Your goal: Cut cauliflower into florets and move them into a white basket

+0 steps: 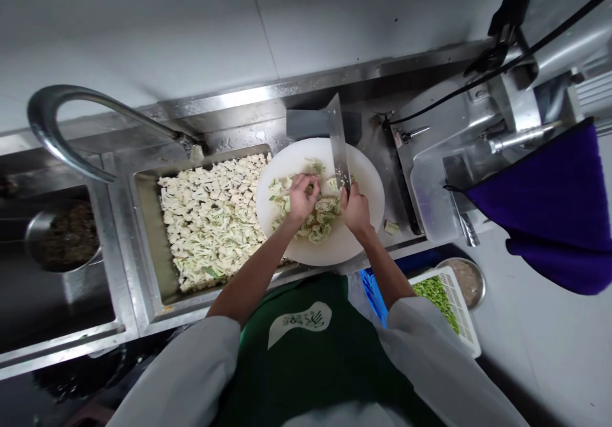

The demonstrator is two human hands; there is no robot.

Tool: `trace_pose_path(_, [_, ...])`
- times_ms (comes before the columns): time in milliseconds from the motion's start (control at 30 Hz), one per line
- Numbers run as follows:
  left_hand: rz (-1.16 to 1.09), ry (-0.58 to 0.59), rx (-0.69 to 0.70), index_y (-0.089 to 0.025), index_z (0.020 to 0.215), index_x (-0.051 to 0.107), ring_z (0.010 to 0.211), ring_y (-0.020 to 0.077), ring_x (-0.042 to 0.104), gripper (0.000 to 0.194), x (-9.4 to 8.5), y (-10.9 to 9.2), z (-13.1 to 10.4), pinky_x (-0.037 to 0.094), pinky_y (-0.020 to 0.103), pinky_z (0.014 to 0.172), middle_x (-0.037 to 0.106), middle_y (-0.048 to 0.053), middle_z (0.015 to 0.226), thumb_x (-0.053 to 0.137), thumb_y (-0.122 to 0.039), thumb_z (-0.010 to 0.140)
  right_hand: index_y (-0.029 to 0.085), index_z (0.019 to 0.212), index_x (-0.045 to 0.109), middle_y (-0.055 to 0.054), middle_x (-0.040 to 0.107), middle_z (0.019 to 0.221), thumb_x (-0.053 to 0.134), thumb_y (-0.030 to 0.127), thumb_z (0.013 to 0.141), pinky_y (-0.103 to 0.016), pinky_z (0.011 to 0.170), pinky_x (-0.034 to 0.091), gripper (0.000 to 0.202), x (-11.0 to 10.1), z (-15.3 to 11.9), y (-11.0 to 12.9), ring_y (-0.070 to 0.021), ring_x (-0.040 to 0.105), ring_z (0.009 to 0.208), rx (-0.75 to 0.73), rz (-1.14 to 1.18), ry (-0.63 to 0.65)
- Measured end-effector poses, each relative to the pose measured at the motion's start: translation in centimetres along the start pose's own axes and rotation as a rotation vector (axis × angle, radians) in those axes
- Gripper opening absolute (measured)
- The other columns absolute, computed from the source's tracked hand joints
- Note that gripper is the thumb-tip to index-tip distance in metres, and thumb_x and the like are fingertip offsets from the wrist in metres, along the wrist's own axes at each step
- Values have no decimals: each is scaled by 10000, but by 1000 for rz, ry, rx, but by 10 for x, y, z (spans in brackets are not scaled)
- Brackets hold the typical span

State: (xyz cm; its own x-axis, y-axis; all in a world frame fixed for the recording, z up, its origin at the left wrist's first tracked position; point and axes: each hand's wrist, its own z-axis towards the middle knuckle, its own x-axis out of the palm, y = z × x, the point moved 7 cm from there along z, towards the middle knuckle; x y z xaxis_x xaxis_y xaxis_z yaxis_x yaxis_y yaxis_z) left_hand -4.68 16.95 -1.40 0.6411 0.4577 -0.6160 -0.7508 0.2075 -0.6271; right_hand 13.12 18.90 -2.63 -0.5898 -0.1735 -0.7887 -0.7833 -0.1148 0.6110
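Note:
A round white cutting board (368,159) carries cut cauliflower (319,228) with pale green stems and a few leaf bits. In my right hand (354,207) is the handle of a cleaver (338,137), its broad blade pointing away from me, with crumbs stuck near the handle. My left hand (302,197) is over the board, left of the blade, its fingers curled together around a small greenish piece of cauliflower, mostly hidden by them. The left fingers and the blade are apart.
Left of the board, a steel sink (149,248) is filled with cauliflower florets, under a curved faucet (71,89). Another sink holds a metal pot (41,239). At right are a clear plastic tub (430,217), a purple cloth (549,204) and a white basket (466,325) of chopped greens.

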Motion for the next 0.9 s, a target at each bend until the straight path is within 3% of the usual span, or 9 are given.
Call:
trace_pose_path(133, [-22,109,36,-220,976,707,952,225,661,183,-11,-12,-21,553,385,874,726,69,973,536,-263,1025,142,1179,594,-163,724,887,337,364,1083,-364,762,474,353,11,17,4,-300,684,806,9,12,36])
trace_pose_path(267, [8,114,16,-222,1007,713,987,236,650,179,-19,-20,-41,531,408,896,739,76,1020,541,-266,1029,175,1144,595,-129,707,833,330,411,1082,-325,706,432,360,-11,8,-10,-288,670,788,-36,33,-40])
trace_pose_path(400, [51,248,27,-227,967,742,1054,278,617,165,4,-32,-48,475,454,953,749,84,983,598,-292,1014,172,1113,564,-131,700,804,309,412,1086,-304,659,360,351,-34,-25,-25,-279,660,751,11,-18,-95])
trace_pose_path(533, [65,332,40,-233,941,765,1132,313,593,140,31,-41,-51,408,499,1008,767,81,967,642,-278,990,178,1059,543,-128,703,779,317,414,1081,-291,632,310,327,-37,-51,-30,-255,640,690,5,-47,-64])
trace_pose_path(633, [68,311,84,-243,909,759,1096,301,610,157,34,-43,-55,393,498,1016,768,65,946,637,-288,998,194,1029,539,-120,713,782,311,423,1082,-284,627,302,327,-34,-62,-29,-240,638,684,-37,-43,-59])
trace_pose_path(800, [123,79,44,-253,934,749,1043,288,612,189,14,-36,-59,416,498,989,756,66,940,597,-317,1025,190,1045,550,-128,734,834,278,423,1095,-283,629,313,361,-24,-75,-22,-240,653,697,-89,-53,-24])
trace_pose_path(900, [114,127,53,-254,933,757,1088,303,611,197,18,-37,-61,395,525,1022,765,70,944,598,-323,1027,191,1059,563,-131,749,885,271,413,1104,-281,635,324,369,-11,-79,-19,-239,662,722,-97,-66,17])
